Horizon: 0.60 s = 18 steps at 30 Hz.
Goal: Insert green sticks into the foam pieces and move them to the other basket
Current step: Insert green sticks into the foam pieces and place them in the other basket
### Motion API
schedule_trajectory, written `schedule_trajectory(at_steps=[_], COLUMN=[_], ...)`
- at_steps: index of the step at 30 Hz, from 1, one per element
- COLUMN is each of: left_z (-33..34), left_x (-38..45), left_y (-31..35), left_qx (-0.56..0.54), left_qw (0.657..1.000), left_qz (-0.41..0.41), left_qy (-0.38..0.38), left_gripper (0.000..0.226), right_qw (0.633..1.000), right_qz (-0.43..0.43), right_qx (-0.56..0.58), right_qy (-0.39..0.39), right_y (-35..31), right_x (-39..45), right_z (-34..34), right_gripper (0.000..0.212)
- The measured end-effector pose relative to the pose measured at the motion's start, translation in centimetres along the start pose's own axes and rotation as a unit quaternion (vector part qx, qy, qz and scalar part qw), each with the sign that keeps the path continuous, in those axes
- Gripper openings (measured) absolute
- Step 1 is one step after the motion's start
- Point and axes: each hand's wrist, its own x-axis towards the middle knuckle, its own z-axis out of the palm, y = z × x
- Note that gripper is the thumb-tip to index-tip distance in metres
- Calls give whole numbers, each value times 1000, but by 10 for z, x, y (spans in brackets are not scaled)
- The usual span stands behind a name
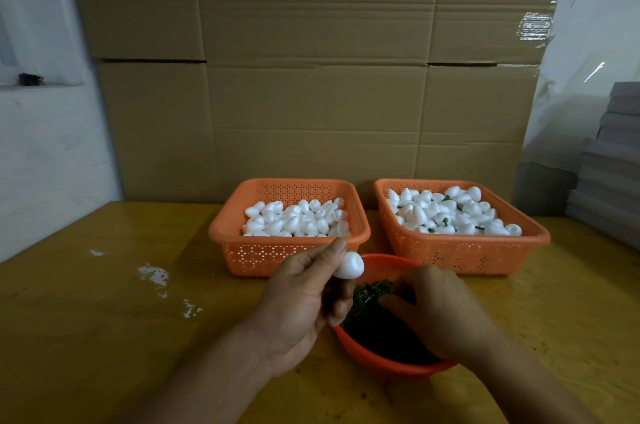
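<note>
A white foam piece (pixel 349 265) is pinched between the thumb and fingers of the left hand (pixel 304 299), raised just above the near rim of a round orange bowl (pixel 381 359). The right hand (pixel 436 311) is reached down into the bowl, its fingers curled over a heap of green sticks (pixel 369 295); whether a stick is actually gripped cannot be told, since the fingertips are hidden.

The bowl is set on a yellow-brown worktop (pixel 104 319), close to the viewer. Just behind it two orange perforated baskets are placed side by side. The left basket (pixel 287 250) is filled with plain white foam pieces. The right basket (pixel 460 250) is filled with foam pieces among which bits of green stick are seen.

White flecks (pixel 156 276) are scattered on the worktop to the left of the hands. Flattened cardboard (pixel 311 59) is stood against the wall behind the baskets. A stack of grey sheets (pixel 613 160) is seen at the right edge.
</note>
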Motion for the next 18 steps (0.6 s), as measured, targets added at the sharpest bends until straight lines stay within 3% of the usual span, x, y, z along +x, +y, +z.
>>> schedule_trajectory(at_steps=[6, 11, 14, 18], left_z=[-2, -4, -5, -6], left_x=[0, 2, 3, 3], left_y=[-2, -1, -1, -2], left_qx=[0, 0, -3, -1], left_qw=[1000, 1000, 1000, 1000], left_qz=[-2, -3, 2, 1], left_qy=[-2, -4, -7, -8], left_gripper=[31, 36, 37, 40], right_qw=[982, 886, 842, 813], right_qz=[5, 5, -6, -16], right_qx=[176, 457, 534, 578], right_qy=[74, 82, 72, 70], right_y=[-2, -18, -23, -28], right_x=[-6, -16, -18, -20], right_z=[-14, -30, -34, -35], right_gripper=[19, 19, 17, 16])
